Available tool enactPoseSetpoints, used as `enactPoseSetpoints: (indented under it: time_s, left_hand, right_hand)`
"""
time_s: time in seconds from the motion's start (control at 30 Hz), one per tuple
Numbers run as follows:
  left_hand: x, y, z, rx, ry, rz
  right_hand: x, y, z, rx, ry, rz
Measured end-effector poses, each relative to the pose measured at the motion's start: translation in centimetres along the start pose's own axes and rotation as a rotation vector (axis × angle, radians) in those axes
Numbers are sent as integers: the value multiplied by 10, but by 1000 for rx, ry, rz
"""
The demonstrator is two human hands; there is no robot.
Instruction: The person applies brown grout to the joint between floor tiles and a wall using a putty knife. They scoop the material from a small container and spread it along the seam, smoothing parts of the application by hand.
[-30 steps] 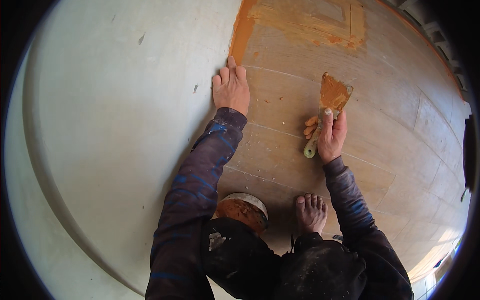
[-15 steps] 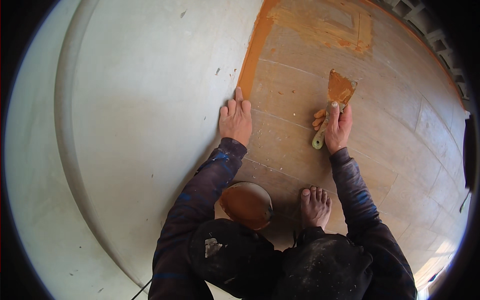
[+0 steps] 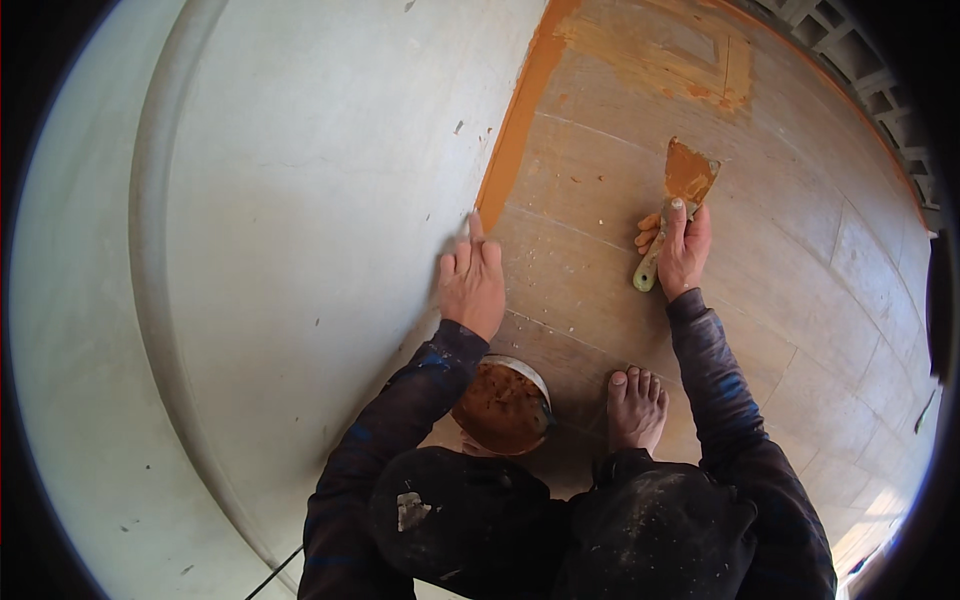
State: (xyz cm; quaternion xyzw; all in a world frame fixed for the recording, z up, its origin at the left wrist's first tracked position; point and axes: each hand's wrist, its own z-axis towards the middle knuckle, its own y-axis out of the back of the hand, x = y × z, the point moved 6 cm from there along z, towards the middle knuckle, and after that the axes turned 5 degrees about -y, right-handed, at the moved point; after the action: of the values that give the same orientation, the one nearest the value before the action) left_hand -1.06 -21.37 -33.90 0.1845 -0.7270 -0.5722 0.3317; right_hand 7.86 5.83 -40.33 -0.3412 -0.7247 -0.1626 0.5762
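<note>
My left hand presses one outstretched finger into the corner where the pale wall meets the wood-look floor. Its other fingers are bent and nothing is in them. Under that fingertip ends a strip of orange-brown paste, running away along the wall's foot. Off to the right, my right hand is wrapped round the pale green handle of a putty knife, blade pointing away and coated in the same paste. Orange-brown smears show on my right fingers. Between my legs and the wall stands a round bucket with orange-brown paste inside.
My bare right foot rests on the floor, right of the bucket. Small crumbs lie scattered near the wall. Farther off is a paste-smeared rectangular patch. Pierced blockwork borders the far right. A rounded ridge runs along the left.
My left hand has drawn back toward me along the corner, and the paste strip now reaches closer. The right hand still holds the putty knife, nearly unmoved. More of the bucket's inside shows.
</note>
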Motion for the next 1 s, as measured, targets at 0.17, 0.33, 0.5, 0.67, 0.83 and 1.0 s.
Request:
enactPoseSetpoints:
  time_s: [0.17,0.33,0.5,0.67,0.83,1.0]
  left_hand:
    - [-4,7,63,-270,-79,72]
    - [8,-33,99,-83,-113,256]
    - [-1,-31,96,-55,-34,-10]
    - [-11,-12,75,-130,76,-223]
    - [-10,13,61,-143,41,-340]
    - [5,11,105,-237,-58,-221]
  right_hand:
    - [2,0,-1,-7,-9,18]
    - [-1,-3,-3,-14,-7,9]
    - [-3,1,-3,-25,-15,4]
    - [1,2,-2,-33,-5,-9]
    - [-2,4,-1,-18,-12,-12]
    - [1,-1,-2,-10,2,17]
